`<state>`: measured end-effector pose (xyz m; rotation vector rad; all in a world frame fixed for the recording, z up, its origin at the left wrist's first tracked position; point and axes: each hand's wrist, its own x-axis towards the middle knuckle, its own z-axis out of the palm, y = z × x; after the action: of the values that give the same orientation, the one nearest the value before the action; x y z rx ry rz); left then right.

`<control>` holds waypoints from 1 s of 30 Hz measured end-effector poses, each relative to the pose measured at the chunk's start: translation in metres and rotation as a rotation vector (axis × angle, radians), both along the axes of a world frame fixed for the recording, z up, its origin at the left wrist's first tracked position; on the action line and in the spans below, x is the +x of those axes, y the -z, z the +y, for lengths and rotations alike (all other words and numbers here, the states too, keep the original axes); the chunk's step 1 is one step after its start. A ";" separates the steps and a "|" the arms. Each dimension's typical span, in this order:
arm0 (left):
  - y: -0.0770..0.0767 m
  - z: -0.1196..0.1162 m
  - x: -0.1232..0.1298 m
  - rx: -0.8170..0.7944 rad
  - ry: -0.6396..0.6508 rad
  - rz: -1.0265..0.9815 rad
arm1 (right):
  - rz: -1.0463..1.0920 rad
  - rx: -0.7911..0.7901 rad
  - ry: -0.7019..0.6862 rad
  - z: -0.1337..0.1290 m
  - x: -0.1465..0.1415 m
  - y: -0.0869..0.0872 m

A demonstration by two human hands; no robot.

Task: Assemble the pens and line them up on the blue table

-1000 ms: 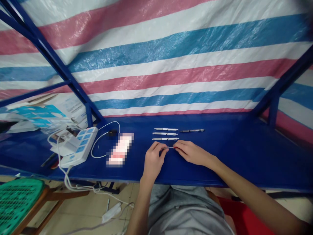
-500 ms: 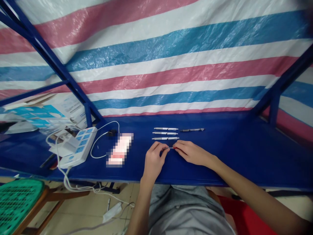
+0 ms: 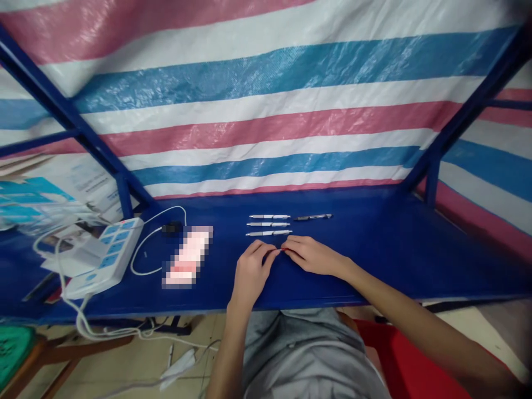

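Nearest the camera, grey clothing [image 3: 301, 354] is filling the lower middle, with a red seat [image 3: 403, 354] showing beside it. Just beyond, at the near side of the blue table [image 3: 353, 271], the left hand [image 3: 250, 274] and the right hand [image 3: 312, 256] are meeting over one slim pen part [image 3: 279, 250], perhaps a refill, with a red tip showing. The fingers are hiding most of it, and it is sitting between the two hands, close above the table. Both grips are closed, with the fingertips pinching it from either end, so the work in hand looks like fine handling of this single piece. Anything further with something so thin is calling for fingertip control rather than a full-hand hold. Just past the fingertips, three white-and-silver pens [image 3: 268, 224] are lying side by side, and one dark pen [image 3: 312, 217] is lying apart to their right. Farther left are one pixelated object [image 3: 189, 257], one black plug [image 3: 172, 227] on a white cable [image 3: 143, 260], and one white power strip [image 3: 103, 257]. Behind everything, a pink, white and blue striped tarpaulin [image 3: 266, 116] is hanging.
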<state>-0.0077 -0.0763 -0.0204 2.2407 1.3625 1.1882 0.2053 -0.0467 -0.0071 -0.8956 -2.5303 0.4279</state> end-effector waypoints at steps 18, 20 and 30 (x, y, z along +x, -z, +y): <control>0.006 0.000 -0.001 -0.014 0.011 0.023 | 0.021 -0.030 -0.006 -0.004 -0.002 -0.003; 0.005 -0.001 -0.001 -0.021 0.016 0.034 | 0.030 -0.032 -0.009 -0.004 -0.002 -0.003; 0.003 -0.001 -0.001 -0.005 -0.028 0.042 | 0.068 -0.041 -0.008 -0.004 -0.003 0.000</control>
<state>-0.0090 -0.0777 -0.0229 2.2617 1.4159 1.1520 0.2026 -0.0512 -0.0072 -0.8711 -2.4723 0.5065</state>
